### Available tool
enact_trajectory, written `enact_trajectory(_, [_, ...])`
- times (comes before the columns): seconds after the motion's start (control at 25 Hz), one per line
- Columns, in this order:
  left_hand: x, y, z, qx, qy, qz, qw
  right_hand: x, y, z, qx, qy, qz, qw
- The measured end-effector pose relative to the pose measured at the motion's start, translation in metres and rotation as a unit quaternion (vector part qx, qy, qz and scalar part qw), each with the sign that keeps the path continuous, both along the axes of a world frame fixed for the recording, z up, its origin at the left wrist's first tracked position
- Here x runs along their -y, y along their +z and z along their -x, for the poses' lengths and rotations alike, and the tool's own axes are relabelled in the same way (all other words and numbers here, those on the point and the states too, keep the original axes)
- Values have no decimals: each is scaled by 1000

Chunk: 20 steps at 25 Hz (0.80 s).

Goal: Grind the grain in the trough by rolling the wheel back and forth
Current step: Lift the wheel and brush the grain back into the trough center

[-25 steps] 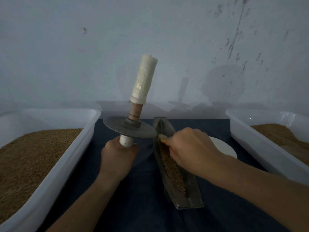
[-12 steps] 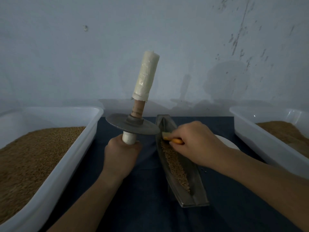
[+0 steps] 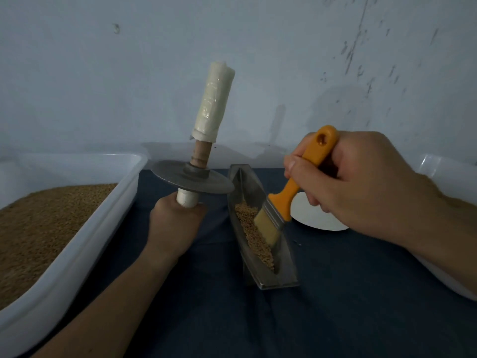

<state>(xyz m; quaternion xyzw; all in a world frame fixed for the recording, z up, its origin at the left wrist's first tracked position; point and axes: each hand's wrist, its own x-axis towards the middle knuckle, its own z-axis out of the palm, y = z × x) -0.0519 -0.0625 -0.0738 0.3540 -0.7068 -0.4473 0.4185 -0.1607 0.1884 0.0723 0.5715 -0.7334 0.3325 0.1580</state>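
Observation:
A narrow metal trough (image 3: 284, 264) lies on the dark blue cloth, with brown grain (image 3: 254, 233) along its groove. My left hand (image 3: 175, 226) grips the lower white handle of the grinding wheel (image 3: 192, 178) and holds it upright to the left of the trough, disc flat and off the grain. The upper handle, wrapped in pale tape, points up. My right hand (image 3: 361, 182) holds a brush by its orange handle (image 3: 304, 177); the pale bristles touch the grain in the trough's middle.
A white tub (image 3: 85, 244) of brown grain stands at the left. Another white tub (image 3: 449, 171) stands at the right, mostly behind my right arm. A white round plate (image 3: 309, 215) lies behind the brush. A pale wall rises close behind.
My right hand has risen and tilted the brush up, so its orange handle and bristles now show; the bristles have slid nearer along the grain. The wheel stays held upright.

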Motion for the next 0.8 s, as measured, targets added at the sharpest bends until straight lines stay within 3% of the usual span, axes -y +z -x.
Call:
enact_trajectory(0.32, [3,-2,1,-4,-3,6,1000,22,-22,-4,24,3,-59,998])
enact_trajectory(0.68, [3,-2,3,7,1,15,1000,32,-12,17,2,-15,18,1000])
enact_trajectory(0.8, [2,-2,3,6,-2,12,1000,35,-22,5,15,-4,-26,1000])
